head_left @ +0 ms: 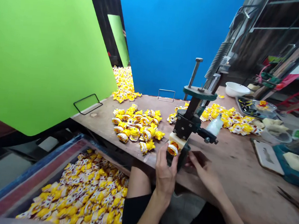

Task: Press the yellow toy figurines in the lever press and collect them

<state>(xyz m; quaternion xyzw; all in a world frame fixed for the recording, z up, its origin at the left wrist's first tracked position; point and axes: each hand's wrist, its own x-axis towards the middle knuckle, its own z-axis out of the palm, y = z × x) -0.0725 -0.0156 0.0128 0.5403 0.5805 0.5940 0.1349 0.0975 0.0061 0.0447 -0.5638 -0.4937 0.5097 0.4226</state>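
Observation:
My left hand (165, 178) is closed at the front of a bench press (186, 125), its thumb and fingers gripping a small yellow-and-white plastic figure piece (173, 148). The piece sits against a cream-coloured block (177, 139) on the press, its ringed round end facing me. To the right of the press base, my right hand (205, 174) rests low by the table with fingers stretched out toward the base. I see nothing in it, though some fingertips are partly hidden. Several similar figure pieces (138, 123) lie grouped on the table just left of the press.
A large bin (69, 154) heaped with pieces stands below the table's left edge. Green (47, 54) and blue (176, 41) panels rise behind. Rightward are another pile of pieces (224, 117), a white bowl (237, 89), a phone (267, 156) and yellow-handled pliers (295, 201).

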